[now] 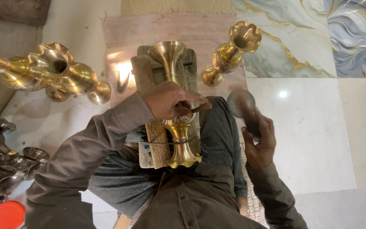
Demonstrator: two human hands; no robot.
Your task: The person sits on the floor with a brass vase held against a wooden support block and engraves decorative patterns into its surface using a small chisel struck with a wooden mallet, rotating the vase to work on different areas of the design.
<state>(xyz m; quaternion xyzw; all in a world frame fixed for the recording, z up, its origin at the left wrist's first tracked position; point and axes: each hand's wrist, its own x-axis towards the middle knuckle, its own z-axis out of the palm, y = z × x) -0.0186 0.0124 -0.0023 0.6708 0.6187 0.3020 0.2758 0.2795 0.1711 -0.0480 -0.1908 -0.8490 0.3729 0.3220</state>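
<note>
At nine o'clock a cluster of brass vases (pixel 51 70) lies heaped on the floor, flared mouths facing the camera; below it at eight o'clock sits a pile of darker metal pieces (pixel 3 163), and at seven o'clock a round red lid (pixel 7 214) shows plain colour with no label that can be made out

At the centre the brass vase (pixel 175 106) lies lengthwise on a wooden block (pixel 157 140) across the person's lap, mouth toward twelve o'clock and foot toward six. The left hand (pixel 170 101) is closed over the vase's waist, thumb and fingers pinching a thin dark chisel (pixel 201 107) whose end pokes out toward three o'clock. The tip is hidden under the hand, so I cannot tell just where it bites

To do this step well, I judge the pinching hand should press the vase down onto the block so it cannot roll, keep the tool steady and let each blow land square on its end, light and even, so the pattern stays regular and the thin brass does not dent

At three o'clock the right hand (pixel 259 144) is wrapped round the handle of a hammer (pixel 242 106), its rounded dark head raised just beside the tool's end, not touching it

At one o'clock a patterned brass vase (pixel 229 53) lies tilted on the pink mat (pixel 149 29); no packages or signs show
</note>
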